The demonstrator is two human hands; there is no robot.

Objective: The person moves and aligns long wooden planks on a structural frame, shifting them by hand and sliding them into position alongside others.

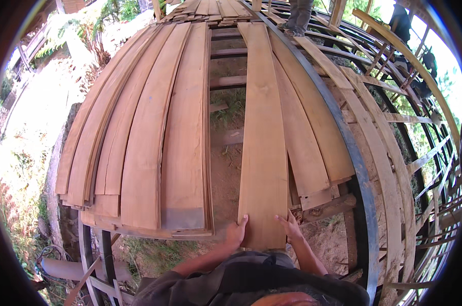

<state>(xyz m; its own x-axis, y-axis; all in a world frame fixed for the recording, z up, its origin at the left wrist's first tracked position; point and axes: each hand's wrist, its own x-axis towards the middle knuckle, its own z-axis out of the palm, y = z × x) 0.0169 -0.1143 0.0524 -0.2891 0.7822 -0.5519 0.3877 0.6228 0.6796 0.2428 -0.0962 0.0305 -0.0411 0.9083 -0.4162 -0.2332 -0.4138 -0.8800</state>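
Grasping long plank (264, 127) by opposite edges — left grip (235, 232), right grip (293, 229). Beware possible drop between crossbars (230, 82) from uneven lifting or tilting.

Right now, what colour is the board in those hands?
The board is light tan-brown; the head view shows it best.

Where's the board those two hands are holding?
In the head view, the board runs up just right of centre, across a gap from stacked planks at left, its near end between left hand and right hand.
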